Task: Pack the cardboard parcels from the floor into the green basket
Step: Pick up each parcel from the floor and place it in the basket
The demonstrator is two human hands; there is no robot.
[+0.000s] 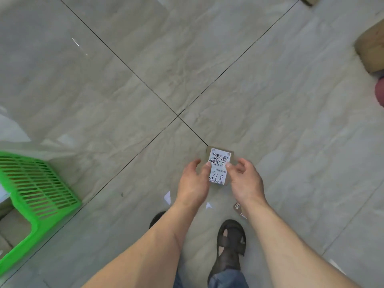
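Parcel lengthwise away, label up

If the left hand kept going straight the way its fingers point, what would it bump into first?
Probably nothing but bare floor. The left hand points up the picture, holding the small cardboard parcel with the right hand. No object lies ahead, though depth is hard to judge.

Single head view, looking steeply down — hands close, tiled floor beyond
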